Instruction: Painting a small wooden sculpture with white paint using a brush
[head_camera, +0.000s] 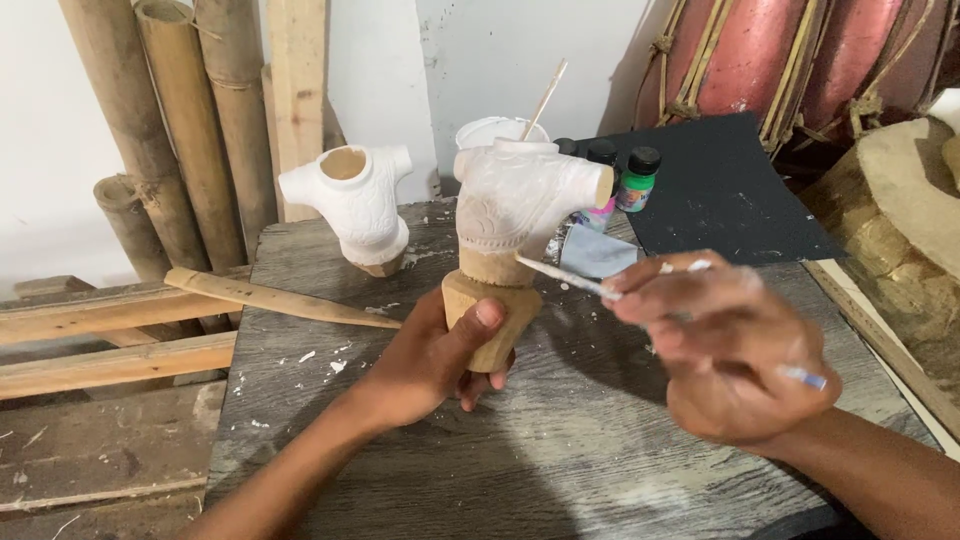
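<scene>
Both hands work over a weathered grey wooden table (560, 440): the left hand (440, 355) is wrapped around the bare wooden base of a carved torso figure (515, 215), thumb pressed across the front and fingers curled behind, which keeps the white-coated upper part free of skin and holds the piece upright, lifted towards the head. The right hand (725, 345) pinches a thin paintbrush (575, 280) between thumb and fingertips, its handle running back across the palm and its white-loaded tip touching, or all but touching, the lower edge of the white coat where it meets raw wood; the hand is blurred, so the exact finger placing cannot be told. Beyond the right hand lies a dark sheet (720, 190) spread on the table, apparently as a mat. Far to the left of the left hand, thick bamboo poles (180, 120) lean against the wall, and red drum-like bodies with rope lacing (780, 60) stand beyond the right hand. Just beyond the left hand, well apart from the held piece, a second white torso figure (360, 205) stands on its own base, fully coated. A long tapered wooden stick (270, 297) lies to the left of the left hand. Behind the held figure sits a white cup with a stirring stick (500, 128) in it, within easy reach, and beside it small paint bottles (630, 175) with dark caps. White flecks (320, 360) dot the tabletop near the left wrist.
</scene>
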